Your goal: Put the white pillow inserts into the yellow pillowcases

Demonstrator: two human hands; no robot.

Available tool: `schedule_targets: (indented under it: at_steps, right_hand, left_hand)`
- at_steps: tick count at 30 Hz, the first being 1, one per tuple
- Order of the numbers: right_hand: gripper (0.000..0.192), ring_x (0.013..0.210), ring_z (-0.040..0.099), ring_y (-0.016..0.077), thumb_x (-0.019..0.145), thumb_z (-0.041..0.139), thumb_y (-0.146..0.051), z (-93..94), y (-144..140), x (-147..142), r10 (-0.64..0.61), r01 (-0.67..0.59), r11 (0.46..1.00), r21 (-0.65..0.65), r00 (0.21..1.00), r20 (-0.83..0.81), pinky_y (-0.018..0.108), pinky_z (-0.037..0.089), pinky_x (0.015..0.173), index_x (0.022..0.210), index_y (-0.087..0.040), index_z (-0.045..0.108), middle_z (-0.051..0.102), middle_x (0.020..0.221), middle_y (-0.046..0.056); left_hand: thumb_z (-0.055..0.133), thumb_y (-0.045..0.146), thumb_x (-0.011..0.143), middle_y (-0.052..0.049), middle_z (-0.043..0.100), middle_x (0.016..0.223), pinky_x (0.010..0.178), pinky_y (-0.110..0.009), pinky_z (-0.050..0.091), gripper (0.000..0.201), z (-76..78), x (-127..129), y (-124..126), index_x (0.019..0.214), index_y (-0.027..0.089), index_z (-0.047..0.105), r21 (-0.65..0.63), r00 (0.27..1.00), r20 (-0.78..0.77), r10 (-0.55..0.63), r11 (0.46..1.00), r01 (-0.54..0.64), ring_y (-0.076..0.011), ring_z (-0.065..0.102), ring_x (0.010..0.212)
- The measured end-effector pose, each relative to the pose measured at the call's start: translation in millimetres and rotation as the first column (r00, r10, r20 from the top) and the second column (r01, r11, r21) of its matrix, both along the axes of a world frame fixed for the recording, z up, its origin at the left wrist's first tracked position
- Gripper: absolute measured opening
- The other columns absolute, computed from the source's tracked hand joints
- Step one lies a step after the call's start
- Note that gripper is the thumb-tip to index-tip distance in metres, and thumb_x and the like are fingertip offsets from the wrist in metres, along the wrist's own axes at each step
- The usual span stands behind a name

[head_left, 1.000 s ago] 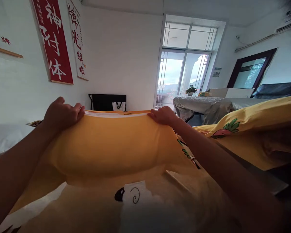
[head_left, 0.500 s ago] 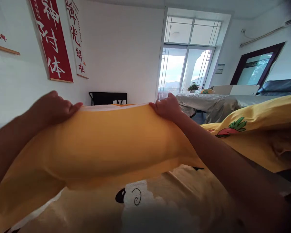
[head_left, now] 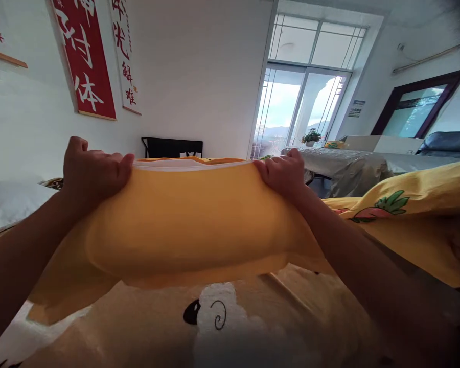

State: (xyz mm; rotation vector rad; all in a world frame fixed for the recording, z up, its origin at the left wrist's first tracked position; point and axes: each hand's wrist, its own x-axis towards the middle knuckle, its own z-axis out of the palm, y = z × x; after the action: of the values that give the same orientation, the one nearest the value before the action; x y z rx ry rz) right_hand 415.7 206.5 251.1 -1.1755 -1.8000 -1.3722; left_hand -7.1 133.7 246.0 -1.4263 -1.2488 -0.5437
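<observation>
Stretched between my two raised hands is a yellow bedding cover [head_left: 191, 214], with a whitish strip along its upper edge. My left hand [head_left: 95, 166] is closed round the left part of that edge, thumb toward the middle. Gripping the same edge farther right is my right hand [head_left: 281, 171], also closed. The cloth hangs down from both hands in a broad, slightly bulging sheet. Below it lies a beige cloth [head_left: 145, 327] printed with a white sheep. I cannot tell whether the hanging cover is joined to the yellow carrot-print cloth [head_left: 437, 184] at the right.
Behind the cover stands a black-framed piece of furniture [head_left: 174, 147] against the wall. A table under a grey plastic sheet [head_left: 352, 168] bears a potted plant [head_left: 311, 137]. White bedding [head_left: 15, 207] lies at the left. Red and white scrolls [head_left: 95, 66] hang on the left wall.
My hands have moved slightly farther apart, and the cover's edge is pulled straighter. My left hand has turned more upright. The view has shifted a little, showing white bedding at the left.
</observation>
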Motion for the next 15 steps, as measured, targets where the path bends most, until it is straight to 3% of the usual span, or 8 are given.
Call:
schedule_targets:
  at_steps: [2, 4, 5, 7, 9, 11, 13, 15]
  right_hand:
    - [0.064, 0.051, 0.046, 0.0135, 0.097, 0.025, -0.047, -14.4, 4, -4, 0.025, -0.023, 0.999, -0.049, 0.999, 0.037, 0.035, 0.027, 0.071, 0.059, -0.015, 0.066, 0.063, 0.054, 0.006]
    - [0.063, 0.054, 0.051, 0.0151, 0.097, 0.026, -0.047, -37.1, 10, -10, 0.022, -0.002, 0.98, -0.197, 0.995, 0.101, 0.036, 0.029, 0.073, 0.063, -0.014, 0.068, 0.065, 0.059, 0.008]
    - [0.062, 0.057, 0.054, 0.0163, 0.097, 0.027, -0.047, -50.8, 14, -14, 0.016, 0.027, 0.953, -0.302, 0.99, 0.139, 0.037, 0.031, 0.075, 0.066, -0.013, 0.069, 0.067, 0.062, 0.009]
    - [0.057, 0.066, 0.059, 0.019, 0.097, 0.03, -0.044, -80.7, 23, -18, 0.02, 0.087, 0.849, -0.522, 0.98, 0.196, 0.037, 0.034, 0.08, 0.074, -0.011, 0.07, 0.069, 0.071, 0.012]
    - [0.044, 0.082, 0.062, 0.0216, 0.096, 0.034, -0.037, -111.4, 27, -16, 0.072, 0.062, 0.747, -0.662, 0.982, 0.173, 0.036, 0.037, 0.084, 0.093, -0.011, 0.069, 0.07, 0.087, 0.013]
    - [0.036, 0.103, 0.058, 0.0236, 0.096, 0.035, -0.029, -140.0, 21, -8, 0.153, -0.082, 0.746, -0.661, 0.987, 0.051, 0.036, 0.039, 0.089, 0.118, -0.013, 0.06, 0.065, 0.111, 0.015]
    - [0.038, 0.115, 0.051, 0.0244, 0.095, 0.035, -0.025, -164.4, 1, 4, 0.25, -0.256, 0.794, -0.552, 0.964, -0.087, 0.039, 0.039, 0.093, 0.129, -0.015, 0.05, 0.057, 0.125, 0.015]
    - [0.034, 0.108, 0.053, 0.0234, 0.095, 0.039, -0.026, -183.2, -29, 12, 0.348, -0.366, 0.791, -0.49, 0.928, -0.132, 0.038, 0.041, 0.091, 0.124, -0.016, 0.052, 0.059, 0.119, 0.014]
  left_hand:
    - [0.018, 0.041, 0.093, -0.001, 0.047, 0.047, 0.083, -0.043, 0.033, 0.06, -13.0, -4, 3, 0.064, 0.014, 0.063, -0.07, 1.0, -0.014, -0.003, 0.998, 0.002, -0.0107, 0.029, 0.045]
    - [0.019, 0.045, 0.092, -0.005, 0.053, 0.05, 0.083, -0.046, 0.034, 0.06, -40.3, -6, 9, 0.065, 0.014, 0.062, -0.263, 1.0, -0.011, -0.007, 0.965, 0.004, -0.0134, 0.04, 0.048]
    - [0.019, 0.045, 0.092, -0.007, 0.058, 0.054, 0.083, -0.047, 0.036, 0.059, -57.8, -6, 12, 0.07, 0.013, 0.064, -0.383, 1.0, 0.025, -0.013, 0.923, 0.022, -0.0159, 0.046, 0.05]
    - [0.02, 0.043, 0.091, -0.012, 0.068, 0.074, 0.081, -0.045, 0.04, 0.056, -96.5, -5, 11, 0.092, 0.01, 0.065, -0.584, 0.983, 0.176, -0.05, 0.798, 0.145, -0.0223, 0.058, 0.063]
    - [0.024, 0.04, 0.09, -0.015, 0.068, 0.107, 0.084, -0.04, 0.043, 0.053, -135.6, -6, -4, 0.123, 0.008, 0.052, -0.619, 0.921, 0.368, -0.128, 0.705, 0.346, -0.025, 0.063, 0.091]
    - [0.027, 0.039, 0.09, -0.013, 0.06, 0.125, 0.093, -0.041, 0.04, 0.047, -172.0, -15, -32, 0.124, 0.015, 0.052, -0.574, 0.899, 0.388, -0.202, 0.711, 0.408, -0.0274, 0.055, 0.113]
    - [0.033, 0.037, 0.09, -0.007, 0.065, 0.114, 0.091, -0.039, 0.042, 0.035, -204.2, -31, -69, 0.115, 0.026, 0.055, -0.477, 0.873, 0.439, -0.214, 0.768, 0.428, -0.0257, 0.059, 0.105]
    - [0.042, 0.043, 0.086, -0.005, 0.066, 0.105, 0.09, -0.04, 0.044, 0.027, -231.4, -52, -100, 0.107, 0.031, 0.054, -0.423, 0.827, 0.551, -0.114, 0.815, 0.395, -0.0268, 0.061, 0.099]
